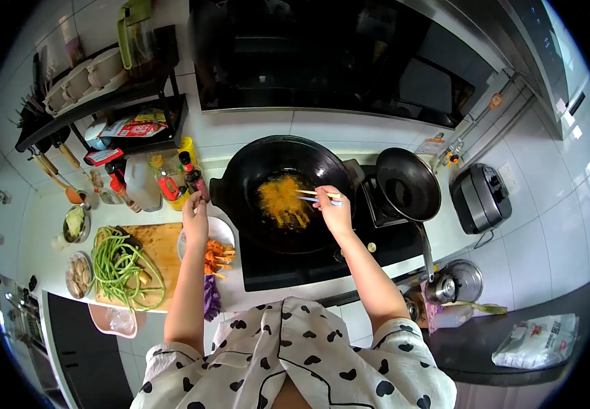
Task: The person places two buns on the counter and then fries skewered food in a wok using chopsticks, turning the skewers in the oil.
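Golden-orange strips seem part-fried in a round black wok, met by slim pale chopsticks the right hand grips. Whether the left hand holds anything, I cannot tell; its forearm partly hides a round white bowl of apparently uncooked carrot-coloured pieces.

Rice cooker right of frying pan — white plastic bag on dark surface.
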A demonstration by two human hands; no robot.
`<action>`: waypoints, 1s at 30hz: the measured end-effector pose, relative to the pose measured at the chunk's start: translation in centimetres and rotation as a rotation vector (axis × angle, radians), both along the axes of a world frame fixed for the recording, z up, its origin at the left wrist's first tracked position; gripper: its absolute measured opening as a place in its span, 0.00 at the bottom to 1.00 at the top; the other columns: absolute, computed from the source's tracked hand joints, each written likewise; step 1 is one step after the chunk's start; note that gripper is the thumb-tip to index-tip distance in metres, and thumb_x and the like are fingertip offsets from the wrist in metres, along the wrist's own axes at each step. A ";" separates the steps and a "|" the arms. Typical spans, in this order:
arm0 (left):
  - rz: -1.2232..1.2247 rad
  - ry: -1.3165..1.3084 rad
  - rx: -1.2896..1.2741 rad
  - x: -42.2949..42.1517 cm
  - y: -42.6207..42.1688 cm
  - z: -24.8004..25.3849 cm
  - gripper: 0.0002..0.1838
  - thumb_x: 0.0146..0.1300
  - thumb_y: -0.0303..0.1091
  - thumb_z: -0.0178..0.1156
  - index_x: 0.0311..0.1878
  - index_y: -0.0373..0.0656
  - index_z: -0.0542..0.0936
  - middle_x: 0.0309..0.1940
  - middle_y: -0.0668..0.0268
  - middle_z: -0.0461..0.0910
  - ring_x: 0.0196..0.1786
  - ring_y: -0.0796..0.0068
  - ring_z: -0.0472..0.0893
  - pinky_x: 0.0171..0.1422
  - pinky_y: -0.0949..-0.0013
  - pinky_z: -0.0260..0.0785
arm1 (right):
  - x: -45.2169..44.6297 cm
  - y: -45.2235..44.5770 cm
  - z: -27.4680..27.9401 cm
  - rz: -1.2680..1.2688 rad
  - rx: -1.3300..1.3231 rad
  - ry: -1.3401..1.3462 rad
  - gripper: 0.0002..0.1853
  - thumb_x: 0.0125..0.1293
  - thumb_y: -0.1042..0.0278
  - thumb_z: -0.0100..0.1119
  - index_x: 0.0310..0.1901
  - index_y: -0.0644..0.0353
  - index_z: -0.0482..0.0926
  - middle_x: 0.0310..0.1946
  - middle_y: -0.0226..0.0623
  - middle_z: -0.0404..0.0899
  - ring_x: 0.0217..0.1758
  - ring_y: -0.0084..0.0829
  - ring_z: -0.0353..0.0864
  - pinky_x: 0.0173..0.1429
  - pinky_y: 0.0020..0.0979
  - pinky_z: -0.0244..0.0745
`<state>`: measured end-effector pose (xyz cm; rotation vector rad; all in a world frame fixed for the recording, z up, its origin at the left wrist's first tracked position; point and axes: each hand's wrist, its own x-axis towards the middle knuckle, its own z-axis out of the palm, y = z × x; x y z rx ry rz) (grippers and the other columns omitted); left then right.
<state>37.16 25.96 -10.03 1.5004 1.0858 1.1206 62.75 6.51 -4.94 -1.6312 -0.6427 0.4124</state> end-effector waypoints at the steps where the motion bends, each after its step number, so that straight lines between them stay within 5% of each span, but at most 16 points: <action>1: -0.001 -0.012 -0.008 0.1 -0.1 0.0 0.15 0.62 0.28 0.53 0.52 0.37 0.75 0.44 0.63 0.74 0.47 0.73 0.73 0.55 0.71 0.65 | -0.4 0.1 0.9 0.012 0.005 0.026 0.08 0.65 0.68 0.56 0.37 0.64 0.79 0.25 0.29 0.79 0.24 0.20 0.78 0.30 0.21 0.72; 25: -0.056 -0.076 -0.063 0.2 -0.1 0.1 0.13 0.63 0.26 0.52 0.50 0.36 0.75 0.43 0.64 0.76 0.46 0.76 0.74 0.53 0.75 0.65 | 1.6 0.1 -0.8 -0.101 0.021 -0.075 0.09 0.65 0.65 0.56 0.37 0.63 0.79 0.25 0.32 0.78 0.24 0.21 0.78 0.31 0.25 0.72; 30: -0.052 -0.093 -0.085 0.1 -0.3 0.4 0.13 0.62 0.26 0.52 0.49 0.36 0.76 0.43 0.64 0.76 0.46 0.76 0.74 0.53 0.75 0.65 | 2.7 0.3 -3.1 -0.060 -0.085 -0.271 0.10 0.63 0.63 0.57 0.39 0.60 0.80 0.31 0.40 0.81 0.34 0.34 0.81 0.41 0.30 0.74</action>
